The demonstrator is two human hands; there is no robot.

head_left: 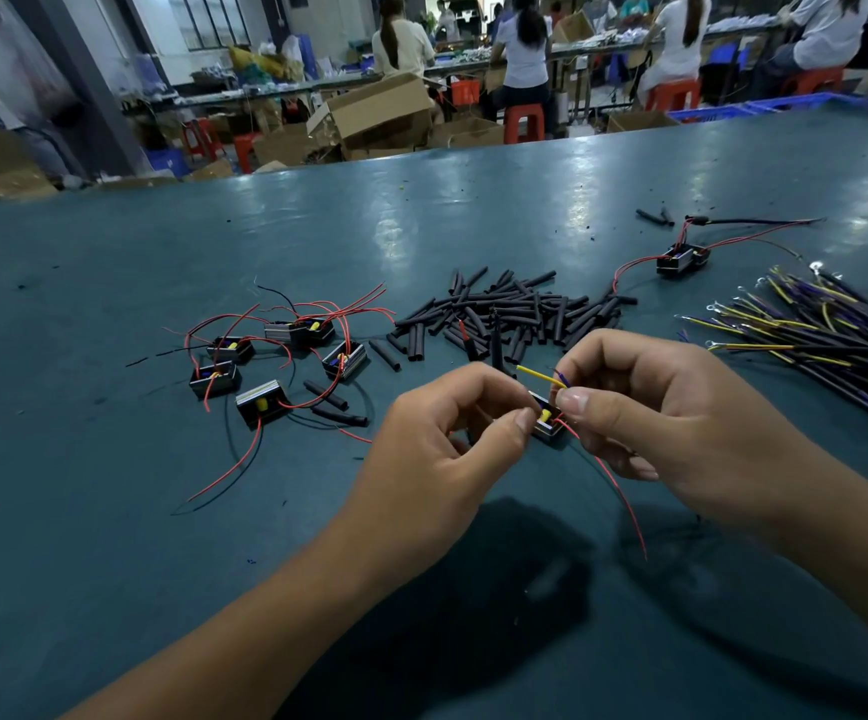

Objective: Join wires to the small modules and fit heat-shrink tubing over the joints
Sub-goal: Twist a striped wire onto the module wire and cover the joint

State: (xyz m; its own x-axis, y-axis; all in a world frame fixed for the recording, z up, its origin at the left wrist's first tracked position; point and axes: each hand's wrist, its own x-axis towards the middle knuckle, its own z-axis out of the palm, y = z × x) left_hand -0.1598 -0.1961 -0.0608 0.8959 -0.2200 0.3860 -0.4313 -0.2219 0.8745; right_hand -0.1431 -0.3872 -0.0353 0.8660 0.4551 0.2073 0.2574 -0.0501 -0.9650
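Now, table: your teal-green table (pixel 473 210) is glossy, throws back pale patches of ceiling light and is flecked with small dark scraps.
Left hand: your left hand (pixel 442 449) has its fingers curled, thumb and forefinger pinching the left end of the small module (pixel 546 423), just above the table.
Right hand: your right hand (pixel 650 413) pinches a yellow wire (pixel 538 375) between thumb and forefinger at the module's right end; a thin red lead (pixel 613 485) trails from the module toward you.
Tubing: the heap of black heat-shrink tubing (pixel 515 314) lies just beyond the module.
Other modules: a cluster of modules (pixel 275 361) with tangled red and black leads sits left of the module in your hands; one wired module (pixel 681 258) rests beyond it to the right, past the tubing heap.
Wire bundle: a bundle of yellow and dark wires (pixel 826 335) with ring terminals lies right of the held module, near the table edge.
Room: beyond the table's far edge are open cardboard boxes (pixel 379 114), red stools (pixel 523 122), blue crates (pixel 764 103) and seated workers (pixel 525 49) with their backs to you at a long bench.
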